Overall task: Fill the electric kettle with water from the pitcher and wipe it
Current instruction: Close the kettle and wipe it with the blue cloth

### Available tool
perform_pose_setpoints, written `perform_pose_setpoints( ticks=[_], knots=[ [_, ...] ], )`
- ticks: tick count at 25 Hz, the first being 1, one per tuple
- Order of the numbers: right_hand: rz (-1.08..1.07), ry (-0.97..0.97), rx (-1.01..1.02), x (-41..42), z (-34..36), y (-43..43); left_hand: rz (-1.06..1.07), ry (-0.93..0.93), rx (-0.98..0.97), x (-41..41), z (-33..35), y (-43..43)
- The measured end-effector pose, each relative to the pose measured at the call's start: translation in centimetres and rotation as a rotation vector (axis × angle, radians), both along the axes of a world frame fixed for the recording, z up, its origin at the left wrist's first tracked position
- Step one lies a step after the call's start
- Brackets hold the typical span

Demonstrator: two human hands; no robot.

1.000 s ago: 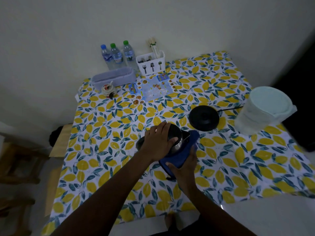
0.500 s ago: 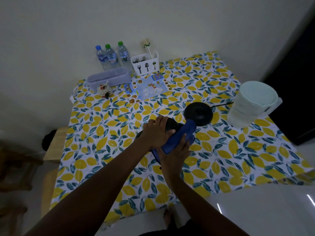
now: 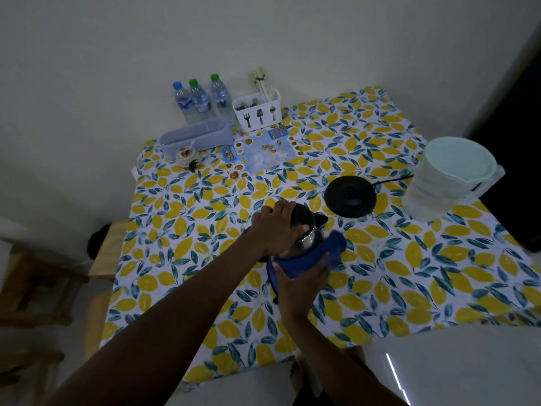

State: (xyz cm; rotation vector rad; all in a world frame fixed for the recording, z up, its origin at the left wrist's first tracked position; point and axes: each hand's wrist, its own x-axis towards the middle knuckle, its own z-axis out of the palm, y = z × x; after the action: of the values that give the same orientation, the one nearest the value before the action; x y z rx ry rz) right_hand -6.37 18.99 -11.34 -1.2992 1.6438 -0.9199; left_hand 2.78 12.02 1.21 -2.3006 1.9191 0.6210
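Note:
The steel electric kettle (image 3: 307, 230) with a black lid stands on the lemon-print tablecloth (image 3: 181, 244) near the table's middle. My left hand (image 3: 275, 230) grips its top and left side. My right hand (image 3: 301, 276) presses a blue cloth (image 3: 319, 253) against the kettle's near right side, the cloth wrapping around its lower body. The kettle's black round base (image 3: 349, 196) lies to the right behind it, with its cord running right. The translucent white pitcher (image 3: 448, 177) with a pale lid stands at the table's right edge.
Three water bottles (image 3: 199, 101), a white cutlery caddy (image 3: 257, 112), a lilac oblong box (image 3: 196, 137), a small jar (image 3: 187, 155) and a blue leaflet (image 3: 260, 153) sit at the back. Wooden stools (image 3: 38, 276) stand left of the table. A dark doorway is at the far right.
My right hand has swept the blue cloth around the kettle's right side, up and back down. My left hand stayed on the kettle's top. The camera shifted a little.

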Motion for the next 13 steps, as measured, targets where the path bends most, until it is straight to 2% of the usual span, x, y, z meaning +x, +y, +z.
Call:
perform_pose_setpoints(
  ticks=[2, 5, 9, 13],
  knots=[
    [0.034, 0.067, -0.167, -0.3, 0.8, -1.3, 0.008, 0.028, -0.013, 0.1, -0.2, 0.1],
    [0.077, 0.027, -0.162, -1.3, 0.8, -2.3, 0.016, 0.036, -0.024, 0.2, -0.5, 0.0],
    [0.159, -0.341, -0.001, -4.7, -1.6, -3.6, 0.023, 0.036, -0.029, 0.2, -0.8, -0.1],
    [0.208, -0.743, 0.263, -6.3, -1.8, -5.4, 0.041, 0.038, -0.072, 0.2, -1.0, 0.1]
  ],
)
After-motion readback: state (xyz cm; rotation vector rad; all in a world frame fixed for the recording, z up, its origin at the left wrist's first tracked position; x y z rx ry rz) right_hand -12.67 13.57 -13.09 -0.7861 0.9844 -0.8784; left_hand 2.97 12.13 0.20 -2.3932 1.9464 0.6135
